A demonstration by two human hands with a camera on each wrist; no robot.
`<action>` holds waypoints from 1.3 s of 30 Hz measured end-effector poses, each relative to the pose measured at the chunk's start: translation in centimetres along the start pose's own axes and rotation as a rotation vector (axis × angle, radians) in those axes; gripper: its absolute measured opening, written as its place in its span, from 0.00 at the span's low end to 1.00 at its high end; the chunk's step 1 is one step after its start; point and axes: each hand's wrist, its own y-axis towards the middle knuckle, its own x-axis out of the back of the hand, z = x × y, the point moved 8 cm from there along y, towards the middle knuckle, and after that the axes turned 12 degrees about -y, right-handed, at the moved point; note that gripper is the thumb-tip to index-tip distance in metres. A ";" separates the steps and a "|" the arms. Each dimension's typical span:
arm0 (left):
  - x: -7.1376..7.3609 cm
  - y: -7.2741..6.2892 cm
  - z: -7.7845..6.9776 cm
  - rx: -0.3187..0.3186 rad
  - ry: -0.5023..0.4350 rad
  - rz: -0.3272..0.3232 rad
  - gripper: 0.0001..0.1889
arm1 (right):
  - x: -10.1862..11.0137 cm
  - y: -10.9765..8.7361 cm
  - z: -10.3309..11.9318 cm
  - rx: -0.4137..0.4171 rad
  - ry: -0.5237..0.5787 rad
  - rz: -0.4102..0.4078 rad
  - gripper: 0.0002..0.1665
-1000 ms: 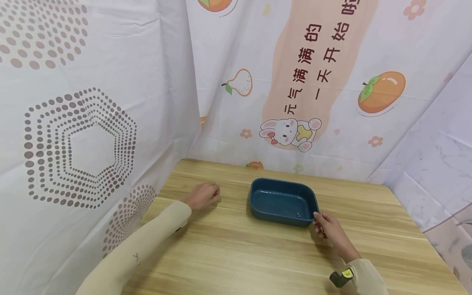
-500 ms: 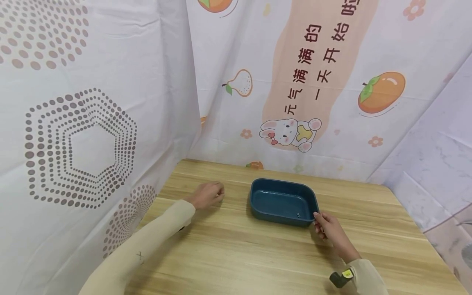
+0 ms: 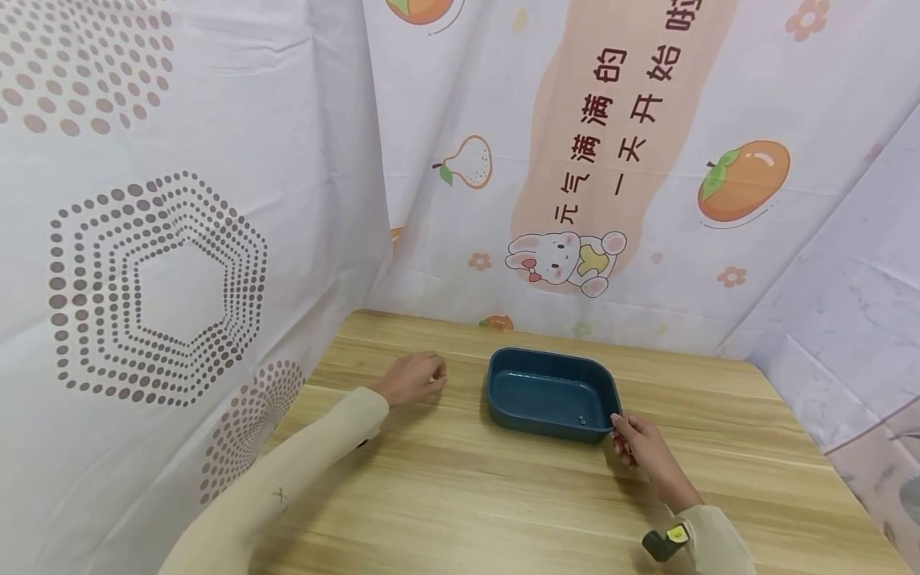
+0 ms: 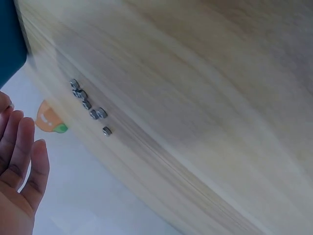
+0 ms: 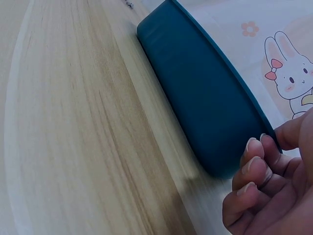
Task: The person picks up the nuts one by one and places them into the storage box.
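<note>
Several metal nuts (image 4: 86, 105) lie loosely clustered, upper left in the left wrist view, near the left hand (image 3: 412, 379); whether its grip holds anything I cannot tell. Right of centre in the head view, the right hand (image 3: 640, 447) pinches the rim of the blue tray (image 3: 549, 426), apparently steadying it on the bench (image 3: 446, 487), two tiny pieces (image 3: 581, 418) inside.

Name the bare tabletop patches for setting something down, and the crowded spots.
Free: tabletop in front of the blue tray, between the sleeves; also tabletop right of the right grip. Crowded: around the left grip and small metal pieces.
</note>
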 end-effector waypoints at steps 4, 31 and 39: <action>-0.1 0.3 -0.4 -0.011 -0.001 -0.004 0.03 | 0.0 0.0 0.0 0.002 -0.002 -0.004 0.26; -0.5 2.2 -2.5 -0.082 0.018 -0.033 0.04 | -0.1 -0.2 0.1 0.004 -0.002 -0.014 0.27; -0.5 2.5 -3.3 -0.081 0.015 -0.035 0.04 | -0.2 -0.4 0.2 0.004 -0.002 -0.013 0.27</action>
